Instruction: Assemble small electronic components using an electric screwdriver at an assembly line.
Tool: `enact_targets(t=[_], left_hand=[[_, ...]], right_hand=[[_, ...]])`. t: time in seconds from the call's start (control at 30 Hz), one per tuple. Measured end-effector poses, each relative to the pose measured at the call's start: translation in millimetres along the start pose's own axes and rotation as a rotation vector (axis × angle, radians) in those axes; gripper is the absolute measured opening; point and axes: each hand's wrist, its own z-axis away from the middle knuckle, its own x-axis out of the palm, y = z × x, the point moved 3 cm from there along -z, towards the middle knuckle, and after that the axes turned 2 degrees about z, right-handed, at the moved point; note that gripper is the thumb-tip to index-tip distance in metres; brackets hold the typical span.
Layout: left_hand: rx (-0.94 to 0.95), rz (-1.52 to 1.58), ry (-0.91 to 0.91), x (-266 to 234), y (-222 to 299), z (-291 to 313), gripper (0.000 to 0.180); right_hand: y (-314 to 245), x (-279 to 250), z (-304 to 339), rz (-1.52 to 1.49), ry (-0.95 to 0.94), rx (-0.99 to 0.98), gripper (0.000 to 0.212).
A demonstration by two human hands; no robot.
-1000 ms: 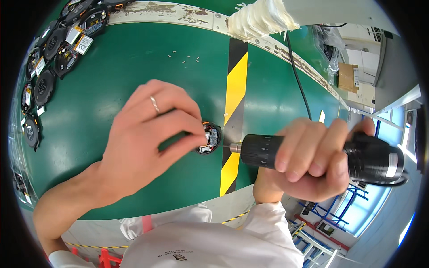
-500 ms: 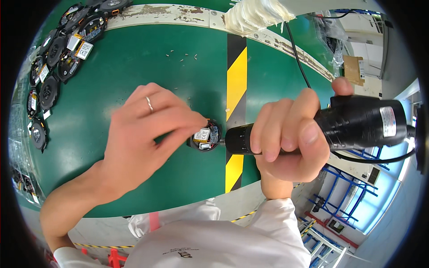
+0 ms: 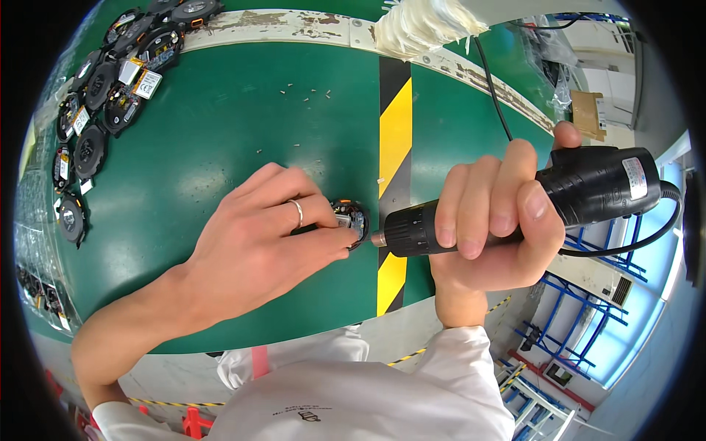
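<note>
A small round black electronic unit (image 3: 359, 216) lies on the green tabletop, showing bits of circuit board. My left hand (image 3: 268, 235) grips it from its left side with bent fingers and thumb, covering about half of it. In my right hand (image 3: 496, 220) is a black electric screwdriver (image 3: 599, 189), held sideways with fingers wrapped around its body. Its tip points left at the unit and sits just right of the rim, with a small gap visible. Several tiny screws (image 3: 311, 94) are scattered on the table beyond my left hand.
Several similar round units (image 3: 90, 151), some with battery packs on them, line the table's left side. Yellow-black tape (image 3: 396, 136) crosses the tabletop (image 3: 220, 110). A bundle of pale strands (image 3: 426, 29) hangs over the worn far rail. The screwdriver's cord (image 3: 662, 228) loops at right.
My left hand has come down and right, its fingers now around the round unit. The screwdriver has moved a little to the right, its tip away from the unit's edge.
</note>
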Motion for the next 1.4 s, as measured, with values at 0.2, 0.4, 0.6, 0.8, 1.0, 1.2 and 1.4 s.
enact_targets(t=[0.2, 0.4, 0.6, 0.8, 1.0, 1.2, 1.4], left_hand=[[-0.031, 0.003, -0.056, -0.4, -1.2, -0.9, 0.024], [-0.06, -0.008, 0.061, -9.3, -2.1, -2.0, 0.021], [-0.194, -0.229, 0.202, -25.1, -12.9, -12.7, 0.021], [-0.259, -0.31, 0.185, -30.0, -16.6, -15.5, 0.023], [-0.306, -0.268, 0.182, -35.4, -17.9, -15.8, 0.021], [-0.381, -0.201, 0.355, -45.1, -22.7, -15.6, 0.019], [-0.483, -0.199, 0.443, -57.1, -37.7, -13.6, 0.017]], right_hand=[[3.6, 3.1, 2.0, -0.011, 0.028, -0.015, 0.048], [-6.1, -6.2, -3.2, -0.018, 0.143, -0.071, 0.042], [1.8, -21.0, -8.5, 0.159, 0.332, 0.002, 0.039], [7.4, -21.1, -13.1, 0.253, 0.376, 0.047, 0.04], [7.3, -36.6, -19.9, 0.196, 0.439, 0.048, 0.044], [12.3, -44.7, -22.8, 0.246, 0.467, 0.099, 0.037], [17.4, -53.3, -24.1, 0.193, 0.542, 0.181, 0.035]])
